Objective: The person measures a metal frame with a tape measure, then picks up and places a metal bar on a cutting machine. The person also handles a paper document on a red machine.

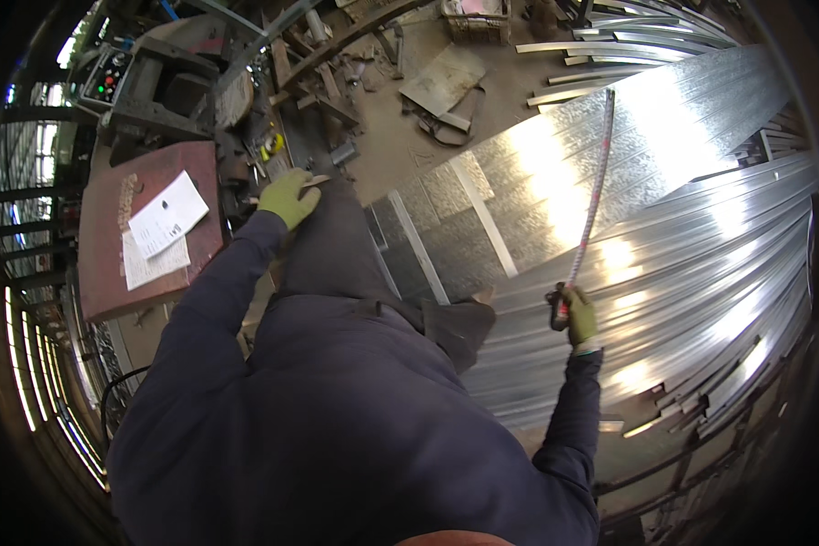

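Note:
My right hand (581, 318), in a yellow-green glove, is closed around a dark tape measure (558, 306). Its narrow blade (598, 173) is drawn out and stretches away across the shiny metal sheets, the far end near the back edge of a wide flat sheet (555, 173). My left hand (288, 197), gloved the same, is by my leg at the bench edge, its fingers bent together. A thin pale tip shows beside its thumb; what it belongs to is hard to make out. Beneath the right hand lie long ribbed metal panels (701, 246).
To the left, white papers (168, 216) lie on a reddish-brown metal box (105, 264). A yellow tool (271, 146) sits among clutter beyond my left hand. Loose metal strips (601, 55) are at the far right; a crate (476, 23) and flat board (443, 80) rest on the floor.

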The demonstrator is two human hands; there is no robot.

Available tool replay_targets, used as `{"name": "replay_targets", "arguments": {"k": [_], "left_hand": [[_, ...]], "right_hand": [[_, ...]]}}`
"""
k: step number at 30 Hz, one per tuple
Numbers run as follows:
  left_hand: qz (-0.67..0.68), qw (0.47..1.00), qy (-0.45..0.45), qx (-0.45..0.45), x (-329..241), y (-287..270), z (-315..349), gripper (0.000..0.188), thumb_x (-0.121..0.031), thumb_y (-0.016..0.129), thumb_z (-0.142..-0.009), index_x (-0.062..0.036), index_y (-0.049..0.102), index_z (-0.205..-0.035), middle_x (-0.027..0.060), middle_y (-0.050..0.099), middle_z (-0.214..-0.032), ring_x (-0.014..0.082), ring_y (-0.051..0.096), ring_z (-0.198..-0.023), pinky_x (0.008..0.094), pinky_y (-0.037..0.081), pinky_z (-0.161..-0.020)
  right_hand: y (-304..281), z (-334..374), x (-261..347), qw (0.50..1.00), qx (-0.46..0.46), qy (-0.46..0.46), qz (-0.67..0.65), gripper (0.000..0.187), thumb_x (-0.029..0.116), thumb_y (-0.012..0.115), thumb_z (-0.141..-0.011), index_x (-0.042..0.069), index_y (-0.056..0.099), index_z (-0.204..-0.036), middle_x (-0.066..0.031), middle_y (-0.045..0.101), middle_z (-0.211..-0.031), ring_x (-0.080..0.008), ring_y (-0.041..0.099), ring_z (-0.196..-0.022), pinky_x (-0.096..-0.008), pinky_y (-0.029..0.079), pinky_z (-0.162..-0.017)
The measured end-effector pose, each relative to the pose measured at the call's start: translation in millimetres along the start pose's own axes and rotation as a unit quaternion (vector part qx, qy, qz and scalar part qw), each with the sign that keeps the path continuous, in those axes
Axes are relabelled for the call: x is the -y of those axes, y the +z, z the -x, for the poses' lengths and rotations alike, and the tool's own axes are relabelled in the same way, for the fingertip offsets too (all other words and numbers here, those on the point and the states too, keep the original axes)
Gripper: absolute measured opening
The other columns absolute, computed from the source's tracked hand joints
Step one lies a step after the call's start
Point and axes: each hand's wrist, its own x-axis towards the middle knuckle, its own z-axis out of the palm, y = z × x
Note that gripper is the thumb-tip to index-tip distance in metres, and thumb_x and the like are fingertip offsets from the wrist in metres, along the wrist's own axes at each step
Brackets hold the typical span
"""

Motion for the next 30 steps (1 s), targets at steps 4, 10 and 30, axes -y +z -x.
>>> {"name": "replay_targets", "arguments": {"k": [4,10,30], "left_hand": [[-0.126,0.991,0.044,0.025,62,29,-24,0.049,-0.042,0.063,-0.091,-0.0068,0.066,-0.124,0.0169,0.066,-0.125,0.0366,0.064,-0.115,0.0449,0.05,-0.1],[-0.2,0.973,-0.048,0.107,233,57,-151,0.072,-0.054,0.067,-0.084,-0.0091,0.058,-0.139,0.0169,0.058,-0.142,0.037,0.056,-0.129,0.0483,0.043,-0.11],[-0.034,0.988,0.067,0.136,485,163,-587,0.083,-0.064,0.053,-0.092,-0.0109,0.044,-0.155,0.0128,0.064,-0.139,0.0233,0.06,-0.128,0.0449,0.042,-0.105]], "right_hand": [[15,-44,45,0.994,-0.055,-0.043,0.084,0.03,0.025,0.069,-0.099,-0.001,0.072,-0.114,-0.0068,0.073,-0.099,-0.0139,0.069,-0.091,-0.027,0.052,-0.079],[98,-59,137,0.977,-0.09,-0.144,0.127,0.025,0.026,0.067,-0.098,0.001,0.069,-0.102,-0.0036,0.063,-0.076,-0.0106,0.056,-0.061,-0.0253,0.041,-0.054],[647,-210,183,0.948,-0.107,0.056,0.295,0.024,0.025,0.065,-0.101,0.001,0.066,-0.107,-0.0064,0.071,-0.087,-0.0124,0.064,-0.072,-0.0261,0.051,-0.066]]}}
